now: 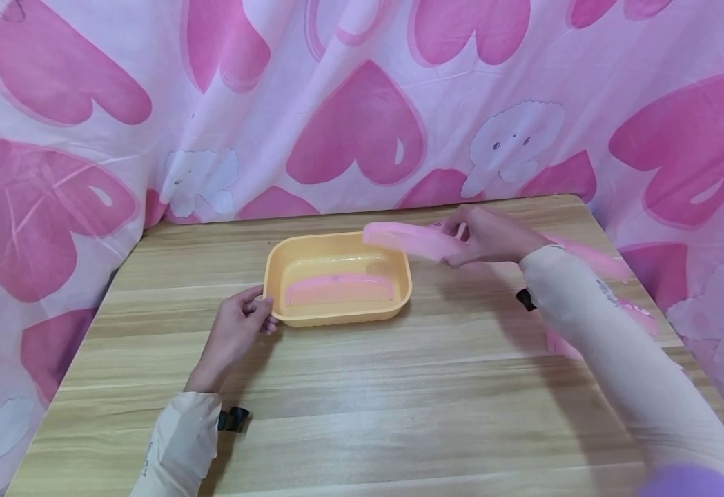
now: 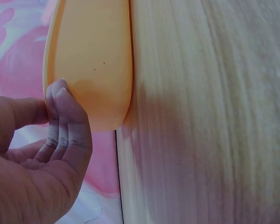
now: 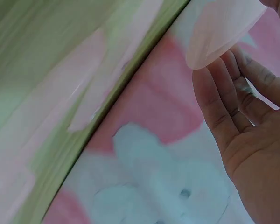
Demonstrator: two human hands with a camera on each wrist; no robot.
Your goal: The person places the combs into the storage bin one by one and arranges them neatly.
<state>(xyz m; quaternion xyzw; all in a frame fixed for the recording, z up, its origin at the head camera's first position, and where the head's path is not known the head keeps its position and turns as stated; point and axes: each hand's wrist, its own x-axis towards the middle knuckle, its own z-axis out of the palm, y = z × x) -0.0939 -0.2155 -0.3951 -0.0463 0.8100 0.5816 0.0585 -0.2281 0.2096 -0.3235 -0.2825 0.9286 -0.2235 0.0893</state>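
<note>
A yellow plastic basin stands on the table, with a fine-toothed pink comb lying inside it. My left hand pinches the basin's left end, thumb at the rim and fingers curled against the outer wall; this grip shows close up in the left wrist view. Over the basin's right end, my right hand holds a curved translucent pink comb by its right end. Its left tip overlaps the basin's back right rim. In the right wrist view the fingertips lie against the rounded end of the held comb.
More pink pieces lie on the right side of the wooden table, one at the back right and another farther forward, partly hidden by my right sleeve. A pink heart-patterned cloth hangs behind the table edge.
</note>
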